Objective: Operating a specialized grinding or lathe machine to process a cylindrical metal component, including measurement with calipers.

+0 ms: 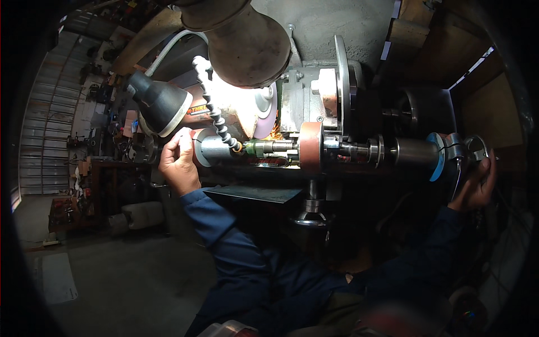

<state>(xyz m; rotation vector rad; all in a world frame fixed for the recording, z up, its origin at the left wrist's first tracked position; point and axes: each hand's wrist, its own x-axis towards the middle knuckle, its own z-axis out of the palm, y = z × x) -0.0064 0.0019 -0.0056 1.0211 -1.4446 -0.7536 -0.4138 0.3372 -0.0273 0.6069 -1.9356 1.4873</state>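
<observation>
My left hand (181, 163) is closed, thumb and fingers pressed together, at the left end of a grey metal cylinder (216, 151) on a grinding machine. Whatever lies between those fingers is hidden. Over at the far right, my right hand (474, 185) has its fingers wrapped round a shiny metal handle (457, 174) beside a blue-rimmed disc (436, 156). Between the hands, a metal shaft (279, 146) lies level along the machine. Orange sparks (275, 133) show just behind it, at the edge of a pale purple grinding wheel (268, 124).
A black lamp (160, 104) hangs above my left hand, next to a segmented coolant hose (209, 101). A large dirty housing (247, 48) overhangs the wheel. Below the shaft are a flat metal plate (255, 194) and a handwheel (312, 219). Shelves with tools stand at left.
</observation>
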